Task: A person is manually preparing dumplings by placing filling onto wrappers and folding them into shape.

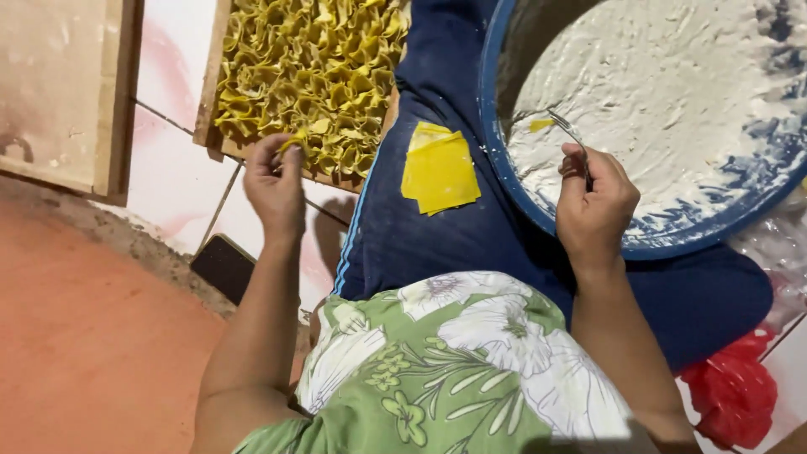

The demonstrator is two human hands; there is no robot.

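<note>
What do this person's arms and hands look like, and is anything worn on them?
Both arms are bare down to the hands: no sleeves reach the forearms, and no gloves, watch or bracelets show. The left hand and the right hand show no rings that I can make out. The person wears a green top with white flowers and dark blue trousers.

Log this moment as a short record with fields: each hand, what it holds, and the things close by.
left hand: pinches a folded yellow wrapper at the edge of the wooden tray
right hand: grips a fork, tines in the white filling
bowl: blue, large, on the lap
flat wrappers: yellow stack on the blue trousered thigh
tray contents: many folded yellow pieces
floor: dark phone, red bag
</note>
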